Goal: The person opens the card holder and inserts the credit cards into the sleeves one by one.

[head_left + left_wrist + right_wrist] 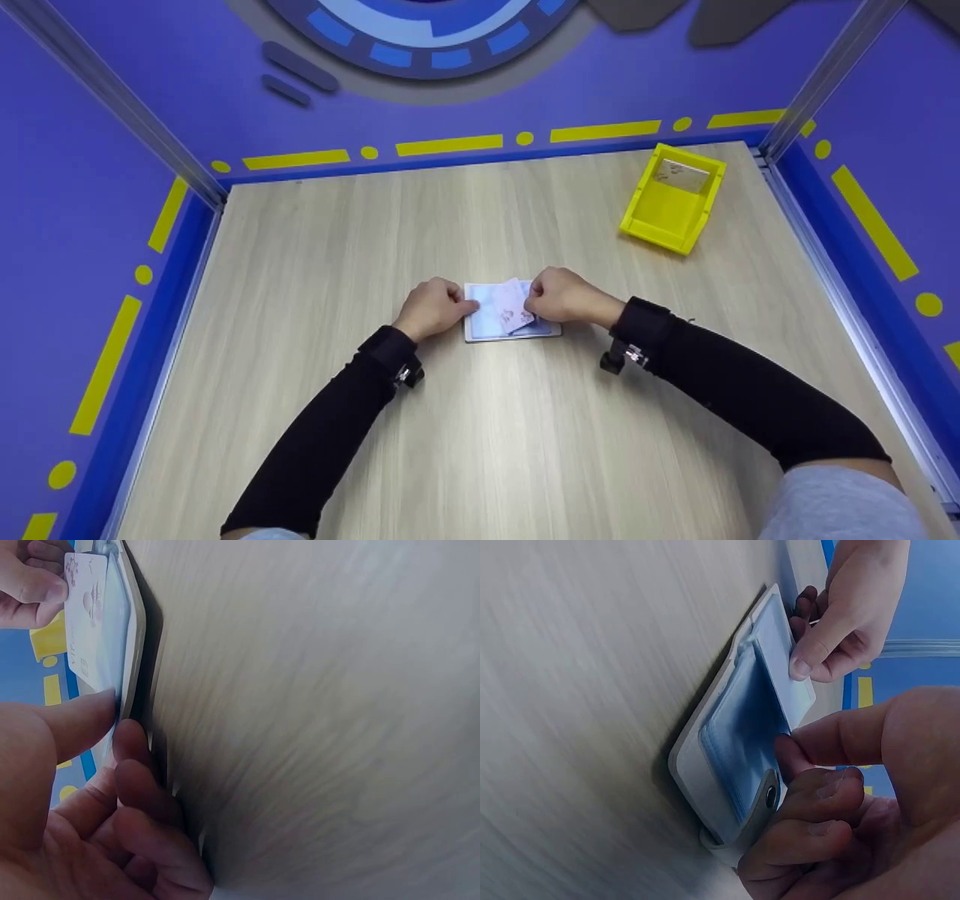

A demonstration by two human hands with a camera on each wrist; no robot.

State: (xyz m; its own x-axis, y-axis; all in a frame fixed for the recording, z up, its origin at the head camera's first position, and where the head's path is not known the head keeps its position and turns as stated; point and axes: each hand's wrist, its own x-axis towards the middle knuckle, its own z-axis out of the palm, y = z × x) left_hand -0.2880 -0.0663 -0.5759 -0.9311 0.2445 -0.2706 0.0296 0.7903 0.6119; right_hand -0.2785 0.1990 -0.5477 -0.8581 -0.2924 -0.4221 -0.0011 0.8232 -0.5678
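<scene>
A card holder [480, 330] with clear bluish plastic sleeves lies open on the table. Its strap with a metal snap [771, 798] shows in the right wrist view. My left hand [433, 308] pinches the holder's left edge, the thumb on top and curled fingers below at the rim. Between the thumb and fingers of my right hand [562, 295] is a pale pink printed card [513, 307], tilted over the sleeves. In the left wrist view the card [86, 622] stands at the sleeve's face. Whether its lower edge is inside a sleeve, I cannot tell.
A yellow bin [664, 214] stands at the back right of the wooden table [375, 240], with a pale patterned flat piece [682, 177] leaning inside it. Blue and purple panels [450, 112] with yellow markings enclose the back and sides.
</scene>
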